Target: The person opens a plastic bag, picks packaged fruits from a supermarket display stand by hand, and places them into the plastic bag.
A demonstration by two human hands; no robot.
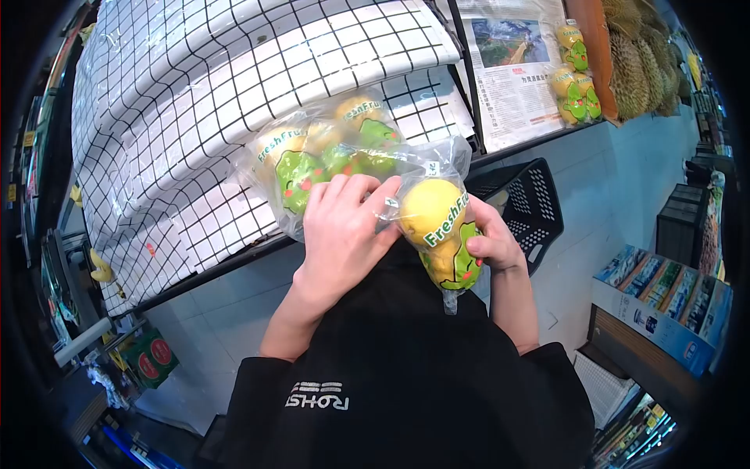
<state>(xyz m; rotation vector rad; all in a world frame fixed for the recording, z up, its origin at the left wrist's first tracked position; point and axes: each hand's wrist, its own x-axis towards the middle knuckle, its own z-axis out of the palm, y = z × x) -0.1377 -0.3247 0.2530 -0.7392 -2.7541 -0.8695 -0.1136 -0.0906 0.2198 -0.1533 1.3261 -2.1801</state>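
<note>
In front of my chest is a clear plastic bag of yellow fruit [433, 213], printed with green "FreshFruit" lettering and a green cartoon. My right hand [498, 238] grips its right side, thumb on the front and other fingers hidden behind. The curled fingers of my left hand [349, 223] pinch the plastic at the bag's upper left, by a small white tag. Just beyond my left hand, similar bagged fruit [312, 144] lies on the edge of a display stand, partly covered by that hand. The exact kind of fruit is unclear.
A black-and-white checked cloth [234, 55] covers the tiered stand. Newspaper [512, 86] lines the section to the right, with more bagged fruit [576, 86] and durians [637, 59] beyond. A black basket [535, 207] sits below the stand edge. Printed boxes [664, 305] stand at right.
</note>
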